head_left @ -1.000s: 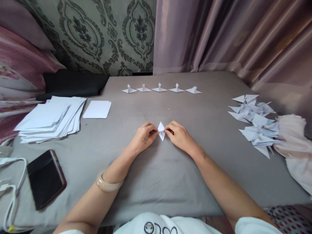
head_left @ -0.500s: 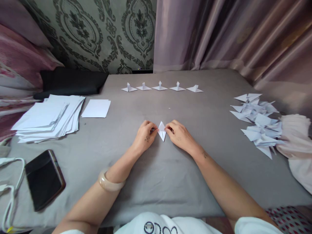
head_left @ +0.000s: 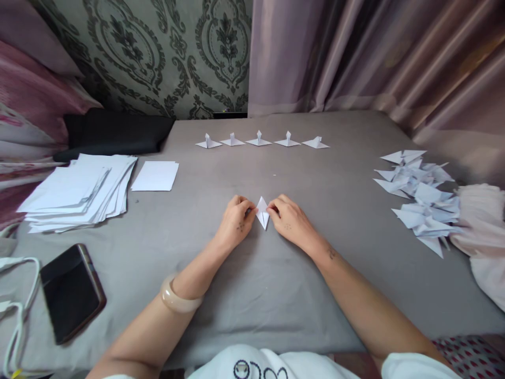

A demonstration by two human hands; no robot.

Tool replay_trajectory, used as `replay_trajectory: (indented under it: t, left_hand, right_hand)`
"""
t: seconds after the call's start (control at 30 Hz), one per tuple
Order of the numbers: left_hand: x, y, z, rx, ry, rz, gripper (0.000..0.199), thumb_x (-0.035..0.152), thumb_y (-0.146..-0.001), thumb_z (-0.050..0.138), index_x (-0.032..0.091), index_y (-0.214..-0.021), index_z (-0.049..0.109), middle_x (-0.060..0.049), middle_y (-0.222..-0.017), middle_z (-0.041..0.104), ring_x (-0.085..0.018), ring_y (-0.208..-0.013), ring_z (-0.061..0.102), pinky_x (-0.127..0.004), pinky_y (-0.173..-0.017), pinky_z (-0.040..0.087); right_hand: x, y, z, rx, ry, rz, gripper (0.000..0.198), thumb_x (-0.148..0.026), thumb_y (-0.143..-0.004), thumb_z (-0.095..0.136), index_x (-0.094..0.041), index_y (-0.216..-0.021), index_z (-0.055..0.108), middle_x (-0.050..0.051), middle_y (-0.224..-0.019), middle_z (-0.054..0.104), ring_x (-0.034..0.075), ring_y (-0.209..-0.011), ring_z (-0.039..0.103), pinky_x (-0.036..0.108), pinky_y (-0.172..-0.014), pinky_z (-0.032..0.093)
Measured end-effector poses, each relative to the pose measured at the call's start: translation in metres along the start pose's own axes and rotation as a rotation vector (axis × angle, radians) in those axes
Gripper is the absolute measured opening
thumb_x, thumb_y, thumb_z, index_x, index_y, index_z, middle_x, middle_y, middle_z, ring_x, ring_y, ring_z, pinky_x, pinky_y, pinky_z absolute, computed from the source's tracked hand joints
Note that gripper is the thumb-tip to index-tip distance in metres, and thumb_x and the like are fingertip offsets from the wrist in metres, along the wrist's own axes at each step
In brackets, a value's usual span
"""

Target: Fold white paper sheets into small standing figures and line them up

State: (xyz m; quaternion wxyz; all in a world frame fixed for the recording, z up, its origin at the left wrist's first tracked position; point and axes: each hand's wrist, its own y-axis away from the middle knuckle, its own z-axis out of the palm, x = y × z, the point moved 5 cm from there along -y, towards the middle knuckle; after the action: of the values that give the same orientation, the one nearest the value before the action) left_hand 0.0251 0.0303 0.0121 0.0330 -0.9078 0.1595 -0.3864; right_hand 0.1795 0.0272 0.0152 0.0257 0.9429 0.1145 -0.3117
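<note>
A small white folded paper [head_left: 263, 210], diamond-shaped with a slit down its lower half, is held at the middle of the grey cloth-covered table [head_left: 221, 295]. My left hand [head_left: 239, 218] pinches its left corner between thumb and fingertips. On the other side, my right hand [head_left: 290, 217] pinches the right corner in the same way. The paper's upper and lower points show between the hands. Both side corners are hidden by my fingertips.
Several folded paper cranes [head_left: 259, 139] stand in a row at the back. More paper cranes [head_left: 422, 195] lie heaped at right beside a pale cloth [head_left: 479, 221]. At left are a paper stack [head_left: 74, 192], square sheets [head_left: 155, 176], a phone [head_left: 73, 292] and white cables [head_left: 23, 305].
Almost nothing differs. Both hands keep their pinch on the folded paper, and the left hand has shifted very slightly to the right. The view has moved a little.
</note>
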Motion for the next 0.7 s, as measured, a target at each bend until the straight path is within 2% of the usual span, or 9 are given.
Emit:
replay_trajectory:
  t: [0.17, 0.37, 0.5, 0.7]
  left_hand:
    - [0.0015, 0.0024, 0.0009, -0.005, -0.031, 0.035, 0.01, 0.019, -0.089, 0.053, 0.016, -0.086, 0.062, -0.006, -0.092, 0.056, -0.014, -0.075, 0.052, -0.028, -0.073, 0.046]
    - [0.0002, 0.0022, 0.0017, -0.006, -0.012, 0.022, 0.005, 0.018, -0.087, 0.055, 0.017, -0.086, 0.06, -0.005, -0.091, 0.056, -0.014, -0.072, 0.053, -0.027, -0.07, 0.047]
    - [0.0018, 0.0019, 0.0009, 0.003, -0.003, 0.02, 0.009, 0.02, -0.089, 0.054, 0.016, -0.086, 0.062, -0.006, -0.089, 0.057, -0.014, -0.07, 0.054, -0.027, -0.068, 0.047]
    - [0.0016, 0.0019, 0.0027, 0.022, -0.038, 0.011, 0.012, 0.019, -0.089, 0.052, 0.015, -0.085, 0.063, -0.007, -0.089, 0.058, -0.014, -0.071, 0.053, -0.029, -0.07, 0.047]
  right_hand:
    - [0.0017, 0.0023, -0.0031, 0.006, -0.063, -0.024, 0.013, -0.022, -0.091, 0.05, -0.021, -0.085, 0.062, 0.003, -0.093, 0.059, 0.013, -0.075, 0.056, 0.027, -0.074, 0.042]
    - [-0.0016, 0.002, -0.0043, -0.035, 0.011, -0.024, 0.017, -0.024, -0.094, 0.046, -0.02, -0.091, 0.062, 0.004, -0.095, 0.058, 0.015, -0.081, 0.057, 0.028, -0.079, 0.042]
    - [-0.0025, 0.0019, -0.0047, -0.052, 0.021, -0.011, 0.021, -0.025, -0.096, 0.043, -0.02, -0.092, 0.062, 0.005, -0.097, 0.058, 0.016, -0.085, 0.059, 0.027, -0.081, 0.041]
    - [-0.0023, 0.0008, -0.0029, -0.041, 0.061, 0.015, 0.022, -0.025, -0.096, 0.041, -0.019, -0.092, 0.062, 0.006, -0.097, 0.06, 0.015, -0.083, 0.059, 0.027, -0.077, 0.041]
